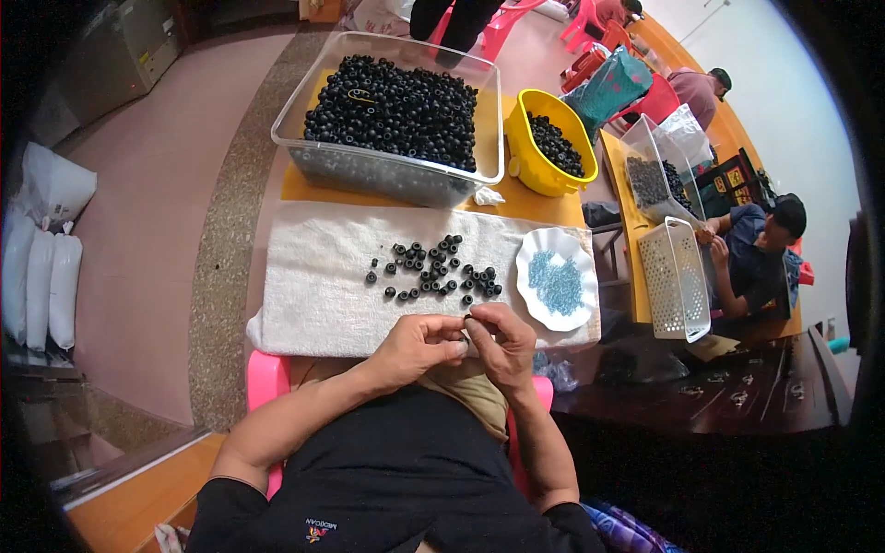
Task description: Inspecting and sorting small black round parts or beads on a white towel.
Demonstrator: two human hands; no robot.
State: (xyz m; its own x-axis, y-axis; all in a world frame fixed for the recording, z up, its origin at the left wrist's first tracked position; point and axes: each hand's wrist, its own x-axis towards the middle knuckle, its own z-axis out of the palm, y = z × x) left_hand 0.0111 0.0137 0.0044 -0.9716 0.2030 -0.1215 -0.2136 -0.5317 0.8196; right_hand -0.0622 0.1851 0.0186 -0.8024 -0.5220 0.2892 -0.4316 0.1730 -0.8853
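Note:
My left hand and my right hand meet over the near edge of a white towel. Fingertips of both are pinched together around a small black bead, mostly hidden by the fingers. Just beyond them, several loose round black beads with holes lie scattered on the cloth. To the right of these is a white scalloped plate, which holds a heap of tiny translucent blue pieces.
Behind the towel stand a clear plastic bin full of black beads and a yellow tub with more. At right, a co-worker sits by a white perforated basket. White sacks stand on the floor at left.

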